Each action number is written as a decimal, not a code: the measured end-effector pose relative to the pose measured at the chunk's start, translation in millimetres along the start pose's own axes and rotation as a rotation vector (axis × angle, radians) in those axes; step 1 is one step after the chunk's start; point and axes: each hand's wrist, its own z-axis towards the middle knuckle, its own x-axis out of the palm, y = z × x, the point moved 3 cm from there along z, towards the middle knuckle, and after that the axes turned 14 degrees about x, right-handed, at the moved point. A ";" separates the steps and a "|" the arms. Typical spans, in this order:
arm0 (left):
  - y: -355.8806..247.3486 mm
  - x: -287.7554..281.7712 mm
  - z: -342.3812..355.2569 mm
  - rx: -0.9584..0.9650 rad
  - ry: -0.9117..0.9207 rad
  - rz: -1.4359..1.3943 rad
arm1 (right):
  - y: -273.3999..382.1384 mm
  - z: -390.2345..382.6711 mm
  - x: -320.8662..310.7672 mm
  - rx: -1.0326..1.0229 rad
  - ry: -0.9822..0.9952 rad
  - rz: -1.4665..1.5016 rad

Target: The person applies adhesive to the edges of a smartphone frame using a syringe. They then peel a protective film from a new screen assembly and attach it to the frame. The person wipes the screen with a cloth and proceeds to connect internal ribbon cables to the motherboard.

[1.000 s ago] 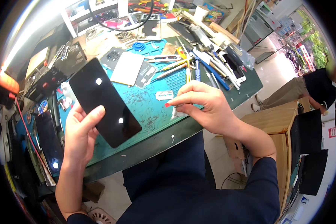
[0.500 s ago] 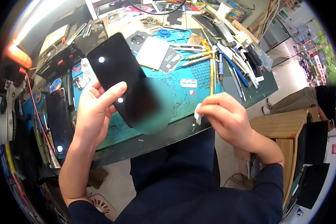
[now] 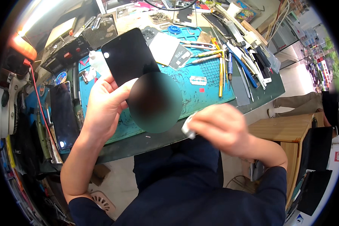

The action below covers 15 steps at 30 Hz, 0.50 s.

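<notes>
so, from the head camera, my left hand [image 3: 106,104] is partly closed around a black smartphone [image 3: 129,56], thumb in front and fingers wrapped round its left edge, holding it tilted above the teal work mat [image 3: 189,98]. the visible glass is dark; blur hides its lower end. my right hand [image 3: 223,129] is pinched tight on a crumpled white scrap [image 3: 187,128], apart from the phone, by the front edge of the green bench [image 3: 135,146]; i can't tell whether it's paper or cloth. a razor blade [image 3: 198,80] and a small red square [image 3: 202,90] lie loose on the mat. i'd judge the handling about midway: phone lifted and scrap gripped, neither set down, and the covered part's state i can't tell.
</notes>
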 end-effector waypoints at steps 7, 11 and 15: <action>-4.8 -12.0 7.3 0.047 0.018 0.068 | -32.4 33.5 6.4 0.096 -0.056 0.131; -3.9 -9.8 5.2 0.130 0.013 0.048 | -33.1 46.5 35.3 0.063 -0.005 0.000; -2.3 -16.3 3.4 0.078 0.048 0.092 | -20.1 44.1 5.0 0.120 0.211 0.065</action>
